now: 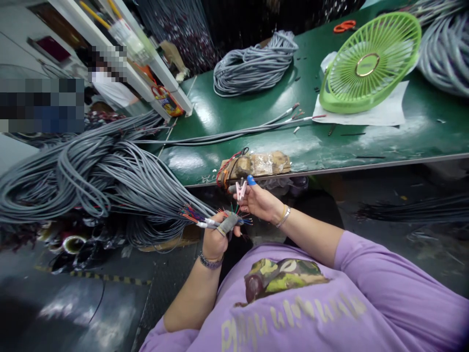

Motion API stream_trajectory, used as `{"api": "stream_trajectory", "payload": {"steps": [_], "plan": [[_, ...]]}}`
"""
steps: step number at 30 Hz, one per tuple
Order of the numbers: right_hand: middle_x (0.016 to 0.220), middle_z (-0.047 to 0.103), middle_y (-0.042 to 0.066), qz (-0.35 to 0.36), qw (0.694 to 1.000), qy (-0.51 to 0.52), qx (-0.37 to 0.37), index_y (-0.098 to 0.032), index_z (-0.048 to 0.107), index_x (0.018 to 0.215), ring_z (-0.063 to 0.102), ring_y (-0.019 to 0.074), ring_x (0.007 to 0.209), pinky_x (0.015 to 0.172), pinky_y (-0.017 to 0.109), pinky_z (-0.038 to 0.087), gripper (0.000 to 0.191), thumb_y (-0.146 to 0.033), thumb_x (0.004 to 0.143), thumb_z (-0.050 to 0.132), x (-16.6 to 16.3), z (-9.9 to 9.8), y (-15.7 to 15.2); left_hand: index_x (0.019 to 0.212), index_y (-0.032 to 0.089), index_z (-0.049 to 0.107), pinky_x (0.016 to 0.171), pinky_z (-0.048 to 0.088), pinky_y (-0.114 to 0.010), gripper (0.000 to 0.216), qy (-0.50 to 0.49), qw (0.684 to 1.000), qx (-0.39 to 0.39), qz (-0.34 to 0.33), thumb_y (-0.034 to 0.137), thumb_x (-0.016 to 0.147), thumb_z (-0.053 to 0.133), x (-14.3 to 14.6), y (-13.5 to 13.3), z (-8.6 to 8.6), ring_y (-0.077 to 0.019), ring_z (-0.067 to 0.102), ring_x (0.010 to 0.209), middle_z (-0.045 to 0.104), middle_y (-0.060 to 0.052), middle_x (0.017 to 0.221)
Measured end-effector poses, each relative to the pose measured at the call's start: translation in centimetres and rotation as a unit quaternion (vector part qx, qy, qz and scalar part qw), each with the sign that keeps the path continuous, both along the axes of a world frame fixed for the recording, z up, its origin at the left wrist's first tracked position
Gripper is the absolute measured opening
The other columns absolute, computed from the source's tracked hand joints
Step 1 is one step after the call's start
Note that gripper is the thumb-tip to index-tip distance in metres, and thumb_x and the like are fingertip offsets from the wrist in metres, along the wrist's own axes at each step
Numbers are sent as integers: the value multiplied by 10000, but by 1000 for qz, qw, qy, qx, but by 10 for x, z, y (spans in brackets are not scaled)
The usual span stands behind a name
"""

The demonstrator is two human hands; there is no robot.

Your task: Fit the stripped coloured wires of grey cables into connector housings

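Note:
My left hand (214, 240) is closed round the stripped ends of grey cables (211, 222). A grey cover, apparently on the thumb, presses over them. Thin coloured wires (248, 221) fan out past its fingertips. My right hand (266, 203) is palm up just beyond, its blue-capped thumb stretched out and its fingers loosely bent. A pink clip (241, 189) is at those fingertips; whether they touch it is unclear. Behind the clip, a taped brown block (269, 164) with red and black leads lies at the edge of the green table (311, 146).
A large heap of grey cables (73, 171) hangs at the left. On the table are a coiled cable bundle (252, 68), loose cables (220, 137), a green fan (370, 63) and orange-handled scissors (344, 26). A white post (176, 93) stands at the table's left.

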State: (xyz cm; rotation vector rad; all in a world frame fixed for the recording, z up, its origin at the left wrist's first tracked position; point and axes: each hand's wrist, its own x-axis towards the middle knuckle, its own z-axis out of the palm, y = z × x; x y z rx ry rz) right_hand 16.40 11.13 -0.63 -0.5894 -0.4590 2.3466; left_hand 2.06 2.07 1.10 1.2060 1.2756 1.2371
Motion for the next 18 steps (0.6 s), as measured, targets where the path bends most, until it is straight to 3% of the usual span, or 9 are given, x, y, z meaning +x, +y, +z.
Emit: {"api": "stream_trajectory", "payload": {"steps": [6,11,18], "plan": [[734,635,28,-44,998,-28,27,-143,700,832,521,87,601,529,199,402,472,-585,869,540,-4,0,2,652,136,671,458,319,-229,278,-30,997,-53,-53,365,808,646,-2,12,5,-90,482,397,581,-9,441],[697,636,15,-60,998,5,-1,-142,695,825,529,82,567,521,201,422,454,-584,832,595,-12,-5,4,625,126,664,451,294,-228,284,-41,992,-92,-76,373,766,667,-1,22,8,-83,447,370,553,-10,406],[612,615,5,-82,995,18,-46,-128,661,760,512,82,511,498,201,426,424,-547,819,633,-14,4,4,593,142,636,455,297,-234,299,-18,991,-108,-76,380,771,666,4,26,3,-83,432,387,557,-9,419]]}}
